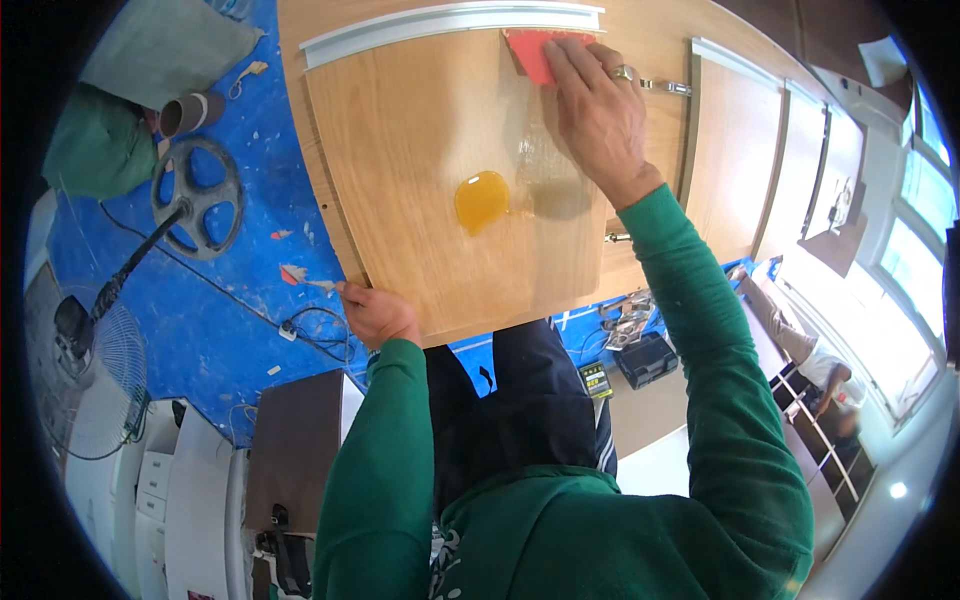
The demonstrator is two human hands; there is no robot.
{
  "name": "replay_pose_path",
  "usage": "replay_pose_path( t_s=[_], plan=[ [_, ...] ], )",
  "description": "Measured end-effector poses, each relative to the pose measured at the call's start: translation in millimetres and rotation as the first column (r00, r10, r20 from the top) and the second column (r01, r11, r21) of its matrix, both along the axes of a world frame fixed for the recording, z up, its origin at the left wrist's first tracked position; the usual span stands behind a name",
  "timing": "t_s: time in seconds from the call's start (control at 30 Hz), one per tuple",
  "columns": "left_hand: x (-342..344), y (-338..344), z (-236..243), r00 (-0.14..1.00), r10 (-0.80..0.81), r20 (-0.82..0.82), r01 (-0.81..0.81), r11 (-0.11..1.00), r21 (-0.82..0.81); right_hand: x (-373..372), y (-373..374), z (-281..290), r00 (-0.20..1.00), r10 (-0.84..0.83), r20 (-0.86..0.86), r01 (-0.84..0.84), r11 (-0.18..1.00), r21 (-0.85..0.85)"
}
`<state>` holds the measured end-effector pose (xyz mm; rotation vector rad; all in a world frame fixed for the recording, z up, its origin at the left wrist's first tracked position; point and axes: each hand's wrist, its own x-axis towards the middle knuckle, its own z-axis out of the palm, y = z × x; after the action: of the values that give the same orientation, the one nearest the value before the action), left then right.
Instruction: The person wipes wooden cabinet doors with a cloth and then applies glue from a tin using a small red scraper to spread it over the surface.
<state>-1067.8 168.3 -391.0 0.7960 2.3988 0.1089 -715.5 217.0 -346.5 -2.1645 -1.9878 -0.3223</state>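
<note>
Wooden panel (pixel 390 170) on the worktop (pixel 665 130), with a white strip (pixel 450 19) along its far edge. Right hand (pixel 605 115): fingers together, holding a red sheet (pixel 533 54) against the panel near its far right corner. Left hand (pixel 381 317): fingers bent at the left edge, toward the near left corner; whether they grip cannot be told. Amber puddle (pixel 483 203) near the panel's centre, apart from both hands.
</note>
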Motion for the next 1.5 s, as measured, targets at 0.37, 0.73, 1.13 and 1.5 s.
replay_pose_path(
  t_s=[0.37,0.73,1.13,1.5],
  plan=[
    [-2,0,1,0.999,0.008,0.042,-0.007,0.999,-0.037,4,1,2,1.000,0.013,-0.024,-0.014,1.000,-0.025],
    [-3,-3,-2,0.999,0.026,0.036,-0.026,1.000,-0.004,-11,-27,27,0.994,-0.025,-0.103,0.003,0.978,-0.210],
    [-7,-3,-6,0.999,0.015,0.028,-0.015,1.000,0.003,-75,-103,73,0.951,-0.035,-0.307,-0.080,0.932,-0.353],
    [-5,-5,-7,0.999,0.029,0.038,-0.030,0.999,0.027,-73,-90,54,0.956,0.014,-0.293,-0.096,0.958,-0.269]
  ],
)
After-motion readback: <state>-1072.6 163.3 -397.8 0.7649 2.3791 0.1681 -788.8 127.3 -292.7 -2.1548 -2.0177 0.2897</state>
